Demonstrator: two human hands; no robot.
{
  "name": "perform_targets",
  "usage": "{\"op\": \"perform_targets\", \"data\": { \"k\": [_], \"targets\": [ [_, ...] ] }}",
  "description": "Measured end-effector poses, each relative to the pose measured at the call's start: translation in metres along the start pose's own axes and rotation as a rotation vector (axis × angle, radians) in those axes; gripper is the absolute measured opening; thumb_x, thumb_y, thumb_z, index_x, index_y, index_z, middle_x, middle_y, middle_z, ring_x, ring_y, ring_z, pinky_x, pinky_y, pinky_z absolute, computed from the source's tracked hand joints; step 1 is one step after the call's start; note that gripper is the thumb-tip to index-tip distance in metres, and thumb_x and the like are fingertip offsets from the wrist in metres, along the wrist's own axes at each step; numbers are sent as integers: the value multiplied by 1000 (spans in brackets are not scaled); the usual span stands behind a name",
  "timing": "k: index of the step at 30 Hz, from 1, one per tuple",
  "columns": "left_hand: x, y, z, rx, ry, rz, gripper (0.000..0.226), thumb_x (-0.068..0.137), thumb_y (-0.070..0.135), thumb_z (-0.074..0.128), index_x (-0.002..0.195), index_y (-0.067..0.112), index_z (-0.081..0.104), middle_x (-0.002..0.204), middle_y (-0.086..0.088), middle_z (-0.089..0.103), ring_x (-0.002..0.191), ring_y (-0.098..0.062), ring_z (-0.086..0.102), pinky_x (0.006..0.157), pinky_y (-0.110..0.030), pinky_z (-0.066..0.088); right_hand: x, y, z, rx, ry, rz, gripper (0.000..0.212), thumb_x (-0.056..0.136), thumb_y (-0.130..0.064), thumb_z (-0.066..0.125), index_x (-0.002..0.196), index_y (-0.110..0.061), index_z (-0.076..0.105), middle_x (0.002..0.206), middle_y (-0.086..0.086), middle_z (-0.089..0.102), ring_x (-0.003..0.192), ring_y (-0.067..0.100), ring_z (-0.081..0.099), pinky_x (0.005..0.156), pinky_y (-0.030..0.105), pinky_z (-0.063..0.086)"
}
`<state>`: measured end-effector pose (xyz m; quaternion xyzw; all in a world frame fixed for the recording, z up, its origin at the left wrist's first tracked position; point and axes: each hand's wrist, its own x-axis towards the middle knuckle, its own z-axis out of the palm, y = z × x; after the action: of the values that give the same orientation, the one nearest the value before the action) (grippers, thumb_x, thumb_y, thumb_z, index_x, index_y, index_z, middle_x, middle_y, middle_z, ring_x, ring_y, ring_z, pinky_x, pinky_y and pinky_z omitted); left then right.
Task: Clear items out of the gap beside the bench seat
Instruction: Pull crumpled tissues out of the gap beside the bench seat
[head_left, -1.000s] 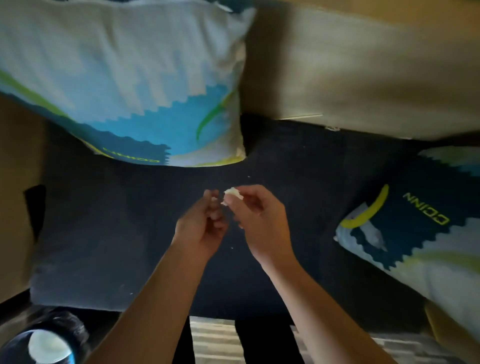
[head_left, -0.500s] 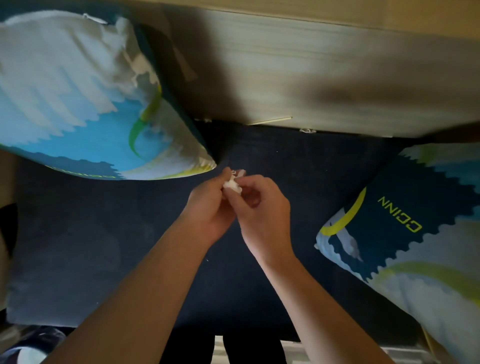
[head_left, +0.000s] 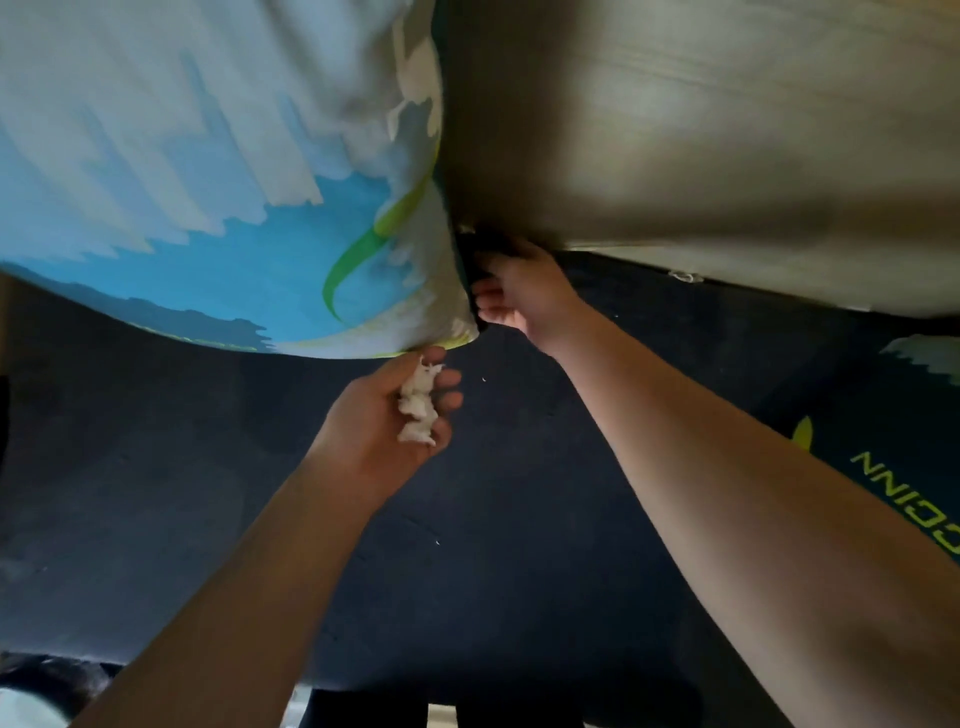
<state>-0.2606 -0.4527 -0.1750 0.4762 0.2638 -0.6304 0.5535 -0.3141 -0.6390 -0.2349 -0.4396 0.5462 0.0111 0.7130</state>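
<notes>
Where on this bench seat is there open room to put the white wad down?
Bare dark seat cushion lies open between the forearms, below the left hand holding the white wad. It is crowded at the back: blue pillow, right hand reaching toward the gap, wooden panel.

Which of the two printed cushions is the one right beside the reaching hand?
The big light-blue cushion at the left: its corner sits right beside the right hand. The dark cushion with yellow lettering lies far off at the right edge.

tissue wad (head_left: 418, 402): crumpled paper | seat cushion (head_left: 156, 493): matt dark cloth | pillow (head_left: 182, 171): printed cloth
</notes>
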Motion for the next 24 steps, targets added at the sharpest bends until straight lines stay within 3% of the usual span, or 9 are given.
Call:
{"op": "perform_targets", "data": {
  "k": [4,9,12,15,17,18,20,22,24],
  "targets": [
    [-6,-2,-1,-32,-102,-11,22,100,26,52,108,15,70,92,-7,72,74,-22,70,54,-28,53,34,4,19,50,66,118,42,102,-16,53,141,-31,52,44,-5,48,31,7,34,45,19,32],
    [-5,-11,11,-36,-133,-39,23,98,21,54,112,14,71,93,-9,72,75,-24,71,53,-29,52,43,10,21,22,87,143,36,104,-22,52,138,-33,55,50,-2,45,29,7,33,41,14,24],
    [-3,-14,14,-36,-123,-66,23,98,19,54,112,15,71,94,-10,71,74,-24,69,51,-29,50,46,0,25,28,81,183,13,104,-22,51,105,-22,64,57,2,46,34,11,37,38,16,25],
    [0,-13,14,-8,-121,-82,24,97,18,53,114,13,68,95,-11,69,75,-24,68,52,-30,51,61,-6,21,83,52,254,34,105,-25,44,72,-17,49,60,2,43,47,13,35,43,22,29],
    [3,-9,16,11,-117,-76,25,95,18,55,116,12,66,96,-11,68,76,-24,68,54,-31,51,69,-9,21,212,42,278,26,105,-25,41,83,-19,54,70,0,47,55,12,42,46,20,38],
    [4,-7,17,16,-113,-76,25,94,18,55,117,12,65,96,-11,68,77,-24,68,55,-31,52,73,-8,21,170,41,237,20,105,-24,40,101,-19,59,80,1,53,63,13,51,50,18,45],
    [7,-5,21,22,-93,-77,23,98,20,53,116,11,65,95,-10,67,76,-23,68,55,-32,52,75,-6,26,-12,94,183,36,106,-24,40,139,-15,51,121,9,61,107,24,62,83,27,52],
    [11,-4,26,41,-89,-80,22,99,21,53,114,11,65,93,-10,67,75,-22,66,55,-32,51,83,1,30,-319,229,17,43,106,-26,40,148,-17,44,148,10,50,136,32,46,104,40,41],
    [14,-2,30,77,-85,-66,22,98,22,54,113,11,65,92,-9,67,73,-21,66,55,-31,51,87,3,32,-351,253,12,45,106,-22,40,150,-17,42,151,10,47,140,34,40,107,43,37]
  ]
}}
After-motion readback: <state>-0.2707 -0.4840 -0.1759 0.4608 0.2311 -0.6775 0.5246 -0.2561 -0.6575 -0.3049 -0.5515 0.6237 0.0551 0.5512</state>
